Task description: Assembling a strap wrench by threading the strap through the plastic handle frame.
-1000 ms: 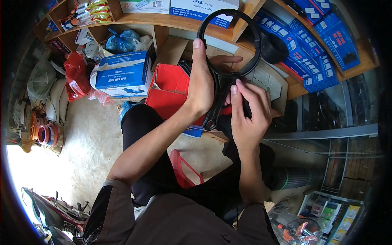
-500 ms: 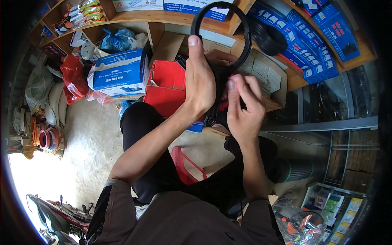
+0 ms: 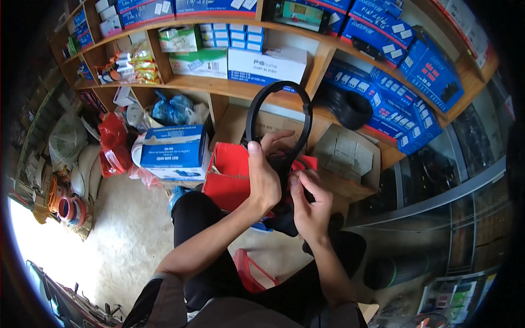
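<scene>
A black rubber belt (image 3: 278, 107) stands up as a tall loop in front of the shelves. My left hand (image 3: 264, 174) grips its lower part, thumb up along the loop's left side. Just to the right, my right hand (image 3: 309, 206) pinches the bunched lower end of the belt with its fingertips. Both hands are over an open red box (image 3: 229, 176) that sits behind my knees. My black-trousered legs are below, and I sit on a red stool (image 3: 249, 270).
Wooden shelves (image 3: 219, 83) carry blue and white boxes. A blue-and-white carton (image 3: 174, 153) stands left of the red box, a coil of black wire (image 3: 350, 107) at the right. Red bags (image 3: 114, 143) and tape rolls (image 3: 70, 208) lie at the left on the concrete floor (image 3: 109, 240).
The view has tilted so more shelving shows. Both hands with the belt loop sit lower and more central; the right hand's fingers have slid down to the belt's lower end.
</scene>
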Motion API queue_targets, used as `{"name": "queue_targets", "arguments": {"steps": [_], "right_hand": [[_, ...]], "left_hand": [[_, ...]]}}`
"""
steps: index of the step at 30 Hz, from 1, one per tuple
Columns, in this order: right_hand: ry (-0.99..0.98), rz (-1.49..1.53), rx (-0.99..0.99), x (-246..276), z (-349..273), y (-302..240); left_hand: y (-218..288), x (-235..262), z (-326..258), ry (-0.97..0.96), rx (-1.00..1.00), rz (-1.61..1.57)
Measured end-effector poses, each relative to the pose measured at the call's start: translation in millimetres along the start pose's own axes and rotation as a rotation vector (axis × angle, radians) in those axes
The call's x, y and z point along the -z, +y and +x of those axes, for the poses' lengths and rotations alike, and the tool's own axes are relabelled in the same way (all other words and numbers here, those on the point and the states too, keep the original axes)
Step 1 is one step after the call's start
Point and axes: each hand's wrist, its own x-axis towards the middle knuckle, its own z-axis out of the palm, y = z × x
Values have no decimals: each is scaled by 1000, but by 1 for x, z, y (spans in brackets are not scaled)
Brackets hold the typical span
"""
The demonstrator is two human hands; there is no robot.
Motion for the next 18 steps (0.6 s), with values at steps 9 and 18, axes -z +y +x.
{"name": "queue_targets", "arguments": {"steps": [9, 18], "right_hand": [[161, 134, -150, 16, 12, -2], [188, 431, -357, 32, 17, 2]], "left_hand": [[-2, -6, 5, -140, 4, -62], [-3, 3, 6, -453, 70, -207]]}}
